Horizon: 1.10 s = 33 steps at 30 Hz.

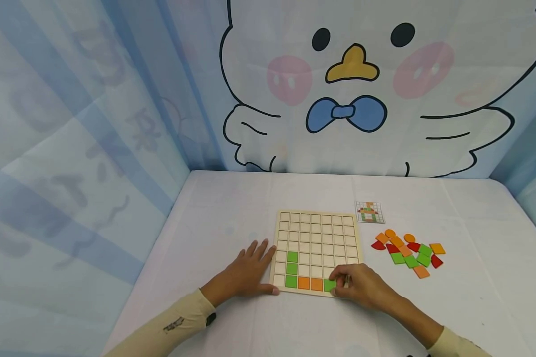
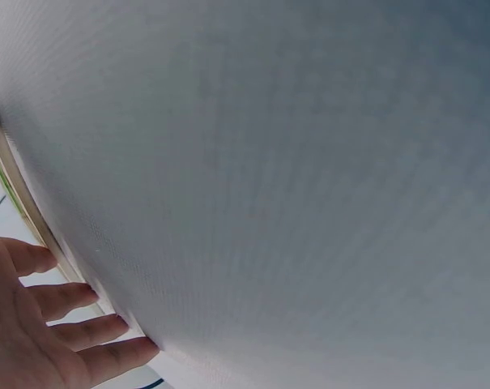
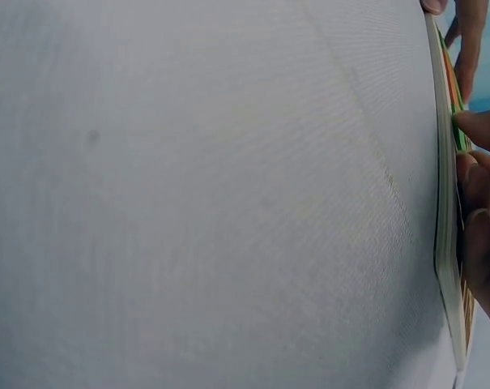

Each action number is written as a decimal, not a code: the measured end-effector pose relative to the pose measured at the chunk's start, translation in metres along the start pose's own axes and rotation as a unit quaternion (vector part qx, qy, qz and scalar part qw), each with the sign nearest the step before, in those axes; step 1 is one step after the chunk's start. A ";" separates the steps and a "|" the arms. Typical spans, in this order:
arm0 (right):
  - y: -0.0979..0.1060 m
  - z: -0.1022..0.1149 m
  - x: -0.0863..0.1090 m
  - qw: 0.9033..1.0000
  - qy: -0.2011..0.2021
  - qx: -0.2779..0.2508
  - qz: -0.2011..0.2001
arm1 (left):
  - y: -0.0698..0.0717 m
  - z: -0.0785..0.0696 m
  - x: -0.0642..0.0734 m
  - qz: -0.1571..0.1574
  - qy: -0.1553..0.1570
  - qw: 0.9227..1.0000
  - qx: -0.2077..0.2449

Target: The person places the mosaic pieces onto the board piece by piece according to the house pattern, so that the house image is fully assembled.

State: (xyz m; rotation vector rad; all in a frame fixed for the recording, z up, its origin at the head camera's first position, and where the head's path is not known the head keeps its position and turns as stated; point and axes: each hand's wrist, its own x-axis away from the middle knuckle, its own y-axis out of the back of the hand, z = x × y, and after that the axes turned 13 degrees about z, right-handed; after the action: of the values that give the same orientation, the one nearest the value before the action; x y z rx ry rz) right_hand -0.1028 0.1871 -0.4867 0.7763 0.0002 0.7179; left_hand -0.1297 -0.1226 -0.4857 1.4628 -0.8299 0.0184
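A wooden grid board (image 1: 314,243) lies flat on the table. Three green square tiles (image 1: 291,268) stand in a column near its left side, and two orange tiles (image 1: 310,283) continue along the bottom row. With thumb and fingers my right hand (image 1: 362,286) pinches another green tile (image 1: 329,285) at the bottom row, just right of the orange ones. My left hand (image 1: 247,270) rests at the board's left edge, fingers spread and fairly straight; in the left wrist view its fingertips (image 2: 119,324) meet the board's side.
Right of the board lies a loose scatter of red, orange and green pieces (image 1: 404,249), some square, some round, some wedge-shaped. A small pattern card (image 1: 369,212) sits by the board's upper right corner. A curtain with a cartoon bird (image 1: 346,114) hangs behind the table (image 1: 223,208).
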 end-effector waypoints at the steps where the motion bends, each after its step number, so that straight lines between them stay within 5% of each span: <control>1: 0.000 0.000 0.000 1.000 -0.001 0.000 0.000 | 0.000 0.000 0.000 0.001 0.001 1.000 0.000; 23: 0.001 0.000 0.002 1.000 0.003 0.000 0.000 | -0.001 0.001 0.000 0.001 0.000 1.000 0.001; 33: 0.019 -0.014 0.015 1.000 -0.005 0.004 0.004 | -0.003 0.002 -0.002 -0.006 -0.005 1.000 -0.002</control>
State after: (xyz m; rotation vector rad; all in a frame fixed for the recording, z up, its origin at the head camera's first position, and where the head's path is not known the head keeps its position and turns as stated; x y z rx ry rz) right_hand -0.1059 0.2146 -0.4805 0.7878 -0.0086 0.7212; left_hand -0.1306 -0.1239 -0.4898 1.4651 -0.8278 0.0008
